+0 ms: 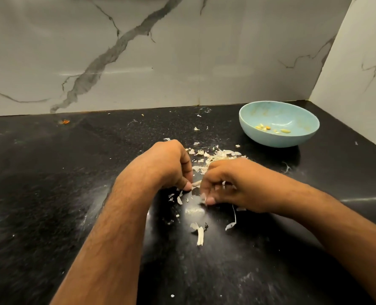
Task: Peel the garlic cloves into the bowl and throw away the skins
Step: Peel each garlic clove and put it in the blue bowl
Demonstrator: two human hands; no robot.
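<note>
Black speckled stone counter [50,183], dusted with white flecks, backed by grey-veined marble wall panels [160,51] that meet in a corner at far right.

Left hand [169,166] and right hand [224,183] meet low over the counter's middle, both forearms reaching in from the near edge. Between them, a small pale garlic clove [196,183] with papery skin; only a short piece shows in the gap. Left grip: fingers curled under, thumb tip pressed to the clove's left end, pinching it. Right grip: fingers curled, thumb and fingertips closing on the clove's right end; a scrap of skin clings to the knuckles. Clove sits just above the counter, directly between the two thumbs, mostly hidden by them.

Heap of dry white garlic skins [215,156] lies just beyond the hands, touching the right hand's far side in this view. More loose skin scraps [199,235] lie scattered on the near side, beneath and in front of the hands.

Pale blue round bowl [292,139] stands well to the right and farther back, near the corner, apart from the hands. Inside it, a few peeled yellowish cloves [270,128] rest on the bottom.

Small orange speck [65,121] at the counter's rear left, by the wall.
</note>
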